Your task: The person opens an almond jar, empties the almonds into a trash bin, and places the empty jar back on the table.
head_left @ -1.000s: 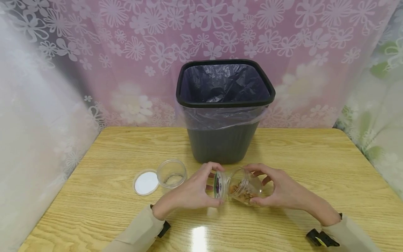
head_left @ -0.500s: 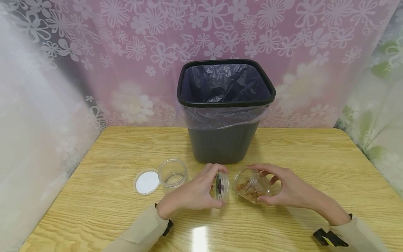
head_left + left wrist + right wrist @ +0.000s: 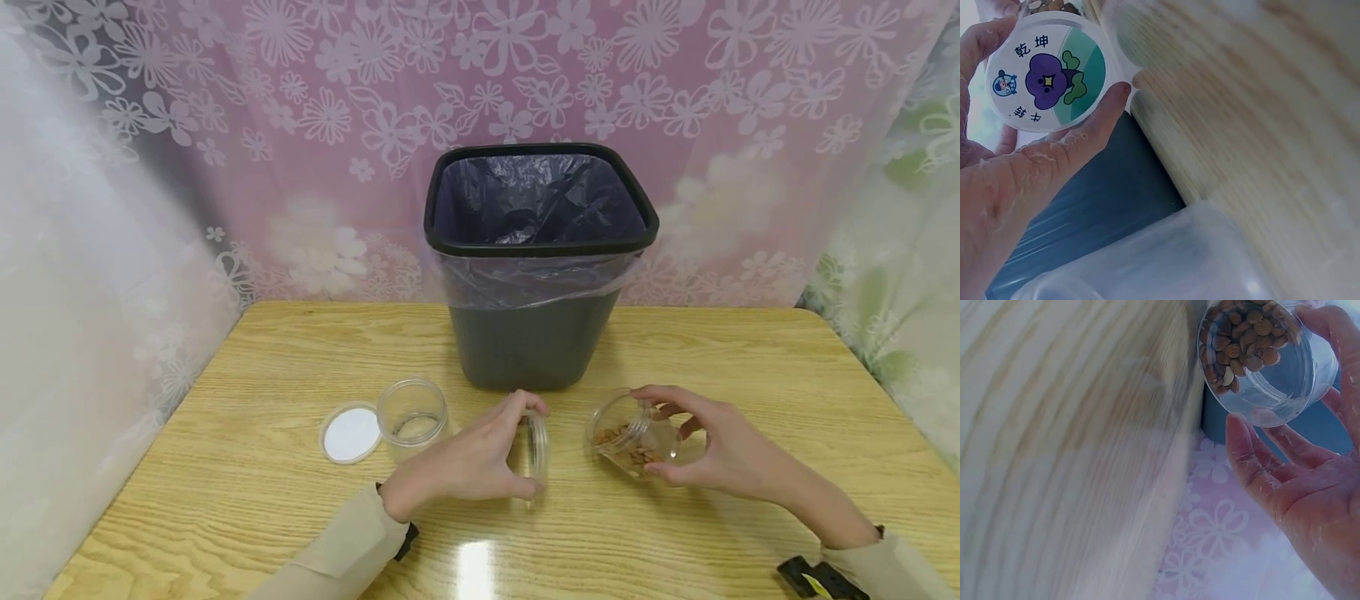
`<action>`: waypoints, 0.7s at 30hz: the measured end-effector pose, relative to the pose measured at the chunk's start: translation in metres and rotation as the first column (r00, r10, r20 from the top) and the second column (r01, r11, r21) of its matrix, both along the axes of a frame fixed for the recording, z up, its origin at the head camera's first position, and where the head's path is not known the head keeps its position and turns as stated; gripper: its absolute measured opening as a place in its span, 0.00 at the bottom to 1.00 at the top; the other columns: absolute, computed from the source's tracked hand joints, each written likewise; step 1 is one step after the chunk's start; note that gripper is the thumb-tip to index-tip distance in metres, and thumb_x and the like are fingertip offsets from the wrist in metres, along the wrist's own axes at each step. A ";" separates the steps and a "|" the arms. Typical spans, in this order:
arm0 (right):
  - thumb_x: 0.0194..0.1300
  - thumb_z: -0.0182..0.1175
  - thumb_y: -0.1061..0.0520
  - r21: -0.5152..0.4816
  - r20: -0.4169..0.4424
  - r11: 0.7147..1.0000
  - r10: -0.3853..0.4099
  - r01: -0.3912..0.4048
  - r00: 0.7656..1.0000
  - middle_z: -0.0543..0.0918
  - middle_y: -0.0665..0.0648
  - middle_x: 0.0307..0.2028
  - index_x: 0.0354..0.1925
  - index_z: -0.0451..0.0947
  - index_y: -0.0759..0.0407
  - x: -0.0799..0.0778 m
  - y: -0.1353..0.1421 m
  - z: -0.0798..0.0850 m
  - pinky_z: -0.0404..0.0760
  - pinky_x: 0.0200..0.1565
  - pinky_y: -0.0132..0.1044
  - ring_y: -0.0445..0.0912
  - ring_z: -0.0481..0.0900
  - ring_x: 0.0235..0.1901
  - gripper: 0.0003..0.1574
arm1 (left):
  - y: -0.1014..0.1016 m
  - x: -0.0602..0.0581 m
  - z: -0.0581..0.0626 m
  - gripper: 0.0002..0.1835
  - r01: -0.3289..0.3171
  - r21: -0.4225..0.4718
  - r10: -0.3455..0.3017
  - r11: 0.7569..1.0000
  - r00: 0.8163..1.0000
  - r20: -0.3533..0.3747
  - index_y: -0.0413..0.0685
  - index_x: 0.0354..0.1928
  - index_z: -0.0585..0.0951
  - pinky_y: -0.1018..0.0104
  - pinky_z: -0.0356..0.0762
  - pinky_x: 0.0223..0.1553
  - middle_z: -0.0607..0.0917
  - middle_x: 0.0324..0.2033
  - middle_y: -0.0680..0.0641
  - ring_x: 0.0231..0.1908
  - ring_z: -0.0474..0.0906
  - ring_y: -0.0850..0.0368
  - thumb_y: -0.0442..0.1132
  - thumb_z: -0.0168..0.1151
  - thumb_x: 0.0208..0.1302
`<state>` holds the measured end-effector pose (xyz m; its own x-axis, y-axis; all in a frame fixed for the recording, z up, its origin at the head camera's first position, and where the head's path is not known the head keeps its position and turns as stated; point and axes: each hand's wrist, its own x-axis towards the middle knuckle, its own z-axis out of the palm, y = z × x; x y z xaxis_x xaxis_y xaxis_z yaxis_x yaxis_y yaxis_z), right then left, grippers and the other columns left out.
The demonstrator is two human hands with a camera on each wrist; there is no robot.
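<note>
My left hand (image 3: 480,454) grips a round clear-edged lid (image 3: 538,457) between thumb and fingers, standing on edge. In the left wrist view its printed label (image 3: 1047,72) shows a purple cartoon flower, green leaves and writing. My right hand (image 3: 712,437) holds a clear plastic jar (image 3: 663,437) tipped on its side, to the right of the lid and apart from it. Almonds (image 3: 1241,344) lie inside the jar. Beside my left forearm a second clear jar (image 3: 411,417) stands uncovered, and a white-lined lid (image 3: 351,435) lies flat at its left.
A dark grey bin (image 3: 528,342) with a plastic liner over its rim stands behind the hands on the wooden table (image 3: 750,358). Floral curtains (image 3: 330,108) hang behind the table and at both sides.
The jar of almonds has moved right, away from the lid, and the gap between them has widened. The lid has turned more edge-on to the head view; my left hand has shifted slightly right.
</note>
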<state>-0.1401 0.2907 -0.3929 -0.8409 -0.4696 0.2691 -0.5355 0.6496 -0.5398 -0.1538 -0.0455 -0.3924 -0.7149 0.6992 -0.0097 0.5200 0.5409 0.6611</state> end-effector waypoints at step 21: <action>0.46 0.83 0.56 -0.012 -0.067 0.998 -0.058 0.057 0.996 0.77 0.30 0.57 0.68 0.73 0.46 0.000 0.014 0.004 0.82 0.40 0.28 0.29 0.80 0.48 0.52 | -0.003 -0.002 -0.001 0.40 0.030 -0.022 -0.031 0.999 0.998 -0.048 0.57 0.67 0.61 0.66 0.77 0.58 0.77 0.63 0.50 0.55 0.78 0.57 0.45 0.76 0.59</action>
